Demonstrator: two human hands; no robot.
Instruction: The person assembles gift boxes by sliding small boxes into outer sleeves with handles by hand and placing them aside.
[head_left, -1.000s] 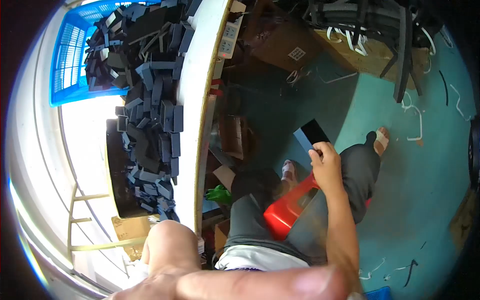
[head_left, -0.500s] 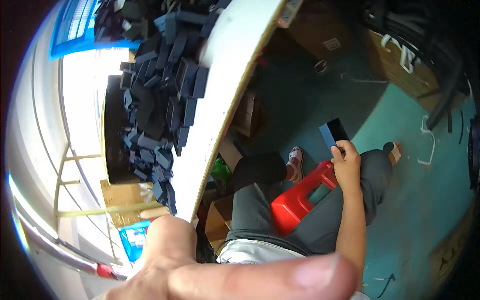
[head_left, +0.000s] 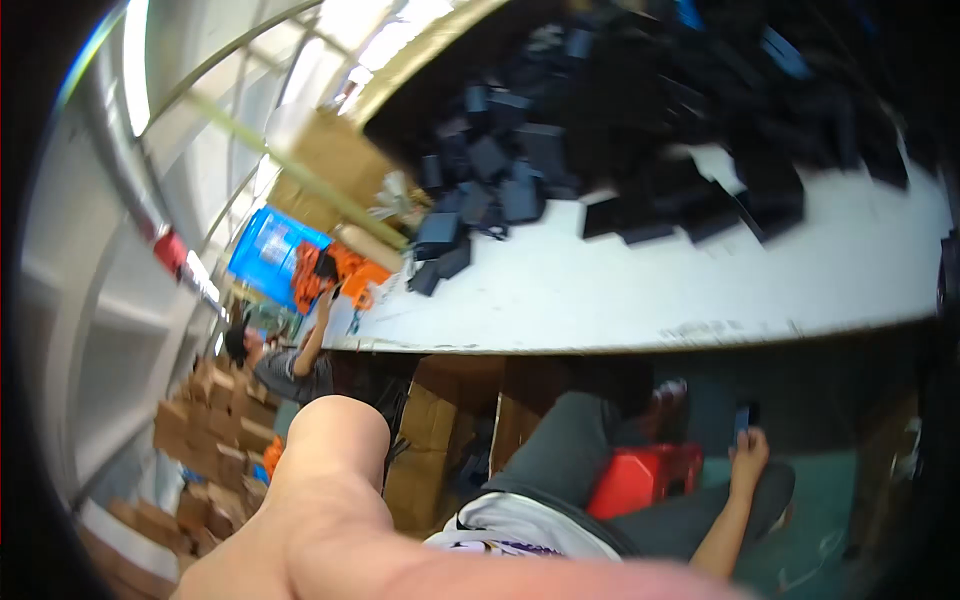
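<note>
At the right, low beside my lap, my right hand (head_left: 749,455) is closed around a small dark box (head_left: 743,416), held by its lower end with the upper part sticking out. My left hand (head_left: 460,572) looms very large along the bottom edge, close to the camera. Its nearest finger is blurred and cut off, and the other fingers are out of view. Piles of similar dark boxes (head_left: 540,150) cover the white tabletop (head_left: 520,310) in front of me.
Below the table edge is a red stool (head_left: 640,480) between my legs, with cardboard boxes (head_left: 425,440) to its left. Another person (head_left: 285,370) works at the table's far left, near orange items (head_left: 362,285) and a blue bin (head_left: 275,258). Stacked cartons (head_left: 210,425) stand behind.
The view has swung left and rolled, so the table now lies across the picture and the other person has come into sight. My right hand keeps hold of the small dark box.
</note>
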